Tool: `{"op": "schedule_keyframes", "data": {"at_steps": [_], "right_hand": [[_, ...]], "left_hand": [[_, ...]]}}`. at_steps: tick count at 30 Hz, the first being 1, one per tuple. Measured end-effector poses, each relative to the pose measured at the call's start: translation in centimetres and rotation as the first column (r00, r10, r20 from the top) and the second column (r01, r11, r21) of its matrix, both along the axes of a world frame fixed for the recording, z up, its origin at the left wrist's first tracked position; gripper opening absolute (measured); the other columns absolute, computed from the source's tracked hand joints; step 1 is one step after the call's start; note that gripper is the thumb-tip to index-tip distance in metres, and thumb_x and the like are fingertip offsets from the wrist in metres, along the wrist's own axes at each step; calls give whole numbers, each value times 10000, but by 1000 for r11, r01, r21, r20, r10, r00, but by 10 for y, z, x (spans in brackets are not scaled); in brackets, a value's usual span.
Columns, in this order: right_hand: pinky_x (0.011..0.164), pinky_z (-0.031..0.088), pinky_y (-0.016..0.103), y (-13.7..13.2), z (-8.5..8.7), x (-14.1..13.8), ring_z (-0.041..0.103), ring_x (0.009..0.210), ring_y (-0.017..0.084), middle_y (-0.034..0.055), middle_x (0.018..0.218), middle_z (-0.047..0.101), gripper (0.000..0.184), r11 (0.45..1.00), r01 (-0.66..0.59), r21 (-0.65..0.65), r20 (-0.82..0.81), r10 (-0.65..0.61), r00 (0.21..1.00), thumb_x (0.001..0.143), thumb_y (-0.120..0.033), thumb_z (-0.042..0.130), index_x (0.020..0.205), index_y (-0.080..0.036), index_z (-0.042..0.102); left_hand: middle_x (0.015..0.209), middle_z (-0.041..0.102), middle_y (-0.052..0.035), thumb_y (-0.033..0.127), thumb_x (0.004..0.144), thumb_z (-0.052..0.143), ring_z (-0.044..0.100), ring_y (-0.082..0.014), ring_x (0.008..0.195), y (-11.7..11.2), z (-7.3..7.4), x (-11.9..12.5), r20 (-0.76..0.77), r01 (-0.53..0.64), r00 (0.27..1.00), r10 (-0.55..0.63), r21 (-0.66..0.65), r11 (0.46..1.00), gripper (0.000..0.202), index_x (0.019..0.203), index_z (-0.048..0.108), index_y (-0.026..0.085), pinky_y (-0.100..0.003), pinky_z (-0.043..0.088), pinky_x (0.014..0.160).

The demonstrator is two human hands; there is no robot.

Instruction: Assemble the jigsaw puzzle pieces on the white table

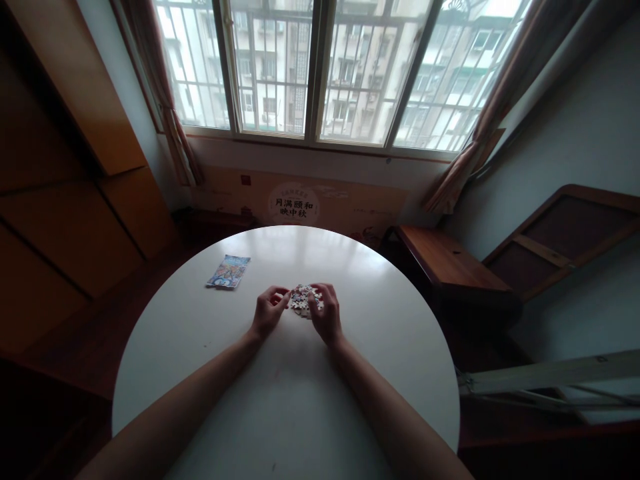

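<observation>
A small heap of loose jigsaw puzzle pieces [301, 301] lies on the white round table [280, 407], between my two hands. At the heap's left edge, my left hand [270, 311] has its fingers curled in and its thumb and fingertips pinched together; whatever is between them is too small to make out. My right hand [327, 315] curves over the right side of the heap, thumb and fingers closed on some of the pieces. Its palm hides that part of the pile. Left of my hands lies a colourful printed sheet or packet [229, 272], flat on the table.
Behind the table is a barred window [315, 73] with tied curtains, and below it a printed banner [345, 197]. A wooden bench [445, 257] stands at the right, near a framed panel [565, 230]. Orange-brown cabinets [60, 247] line the left side.
</observation>
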State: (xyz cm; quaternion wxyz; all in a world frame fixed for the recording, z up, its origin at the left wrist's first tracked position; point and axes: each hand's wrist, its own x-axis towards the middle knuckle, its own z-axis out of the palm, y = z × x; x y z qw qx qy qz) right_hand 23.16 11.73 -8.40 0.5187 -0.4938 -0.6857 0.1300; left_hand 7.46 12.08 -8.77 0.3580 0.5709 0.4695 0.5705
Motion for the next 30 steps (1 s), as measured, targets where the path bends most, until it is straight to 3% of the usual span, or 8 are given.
{"op": "schedule_keyframes", "data": {"at_steps": [1,4,8,12,19,24,30], "right_hand": [[719,486,328,-3,-1,1,592,815,191,109,967,617,299,999,23,-31,-127,-26,992,869,-356,419,990,-153,602],[512,458,254,-10,-5,3,549,560,137,32,697,608,297,982,-88,-165,-410,13,912,848,-394,460,943,-144,588],[406,382,214,-13,-9,5,450,409,85,-3,581,588,330,937,-265,-228,-594,81,800,800,-448,537,888,-137,602],[390,354,198,-15,-10,9,465,415,75,27,600,629,323,871,-417,-259,-654,160,740,762,-450,599,779,-130,630],[412,380,217,-16,-1,16,537,475,109,46,622,660,285,779,-530,-335,-744,126,656,644,-416,719,700,-144,655],[446,403,244,-15,0,18,521,465,110,13,567,639,285,773,-537,-337,-774,97,626,554,-350,786,722,-156,661],[448,393,242,-14,-2,17,514,454,103,4,553,630,278,788,-521,-328,-774,92,627,549,-334,789,715,-156,654]], "left_hand": [[687,625,-20,347,750,620,578,-100,519,-1,1,1,-23,5,1000,-5,16,1000,227,816,620,130,-200,456,486],[731,625,-25,325,767,612,574,-95,555,-5,2,3,-132,31,991,-13,129,991,185,797,640,145,-197,458,512],[759,606,-27,291,809,578,554,-87,606,-12,3,5,-279,111,960,-33,269,957,156,782,650,156,-192,457,551],[748,592,-28,274,828,561,548,-89,624,-16,4,6,-332,158,942,-52,301,940,151,802,652,157,-191,461,560],[754,591,-40,289,836,546,545,-100,643,-21,8,7,-374,224,920,-118,255,941,170,815,654,160,-197,465,558],[770,597,-43,284,830,552,553,-97,637,-20,5,7,-368,243,918,-147,229,943,165,832,656,156,-201,467,566],[781,594,-39,274,817,572,563,-90,628,-17,2,6,-349,254,922,-166,225,941,151,836,659,151,-193,466,561]]}}
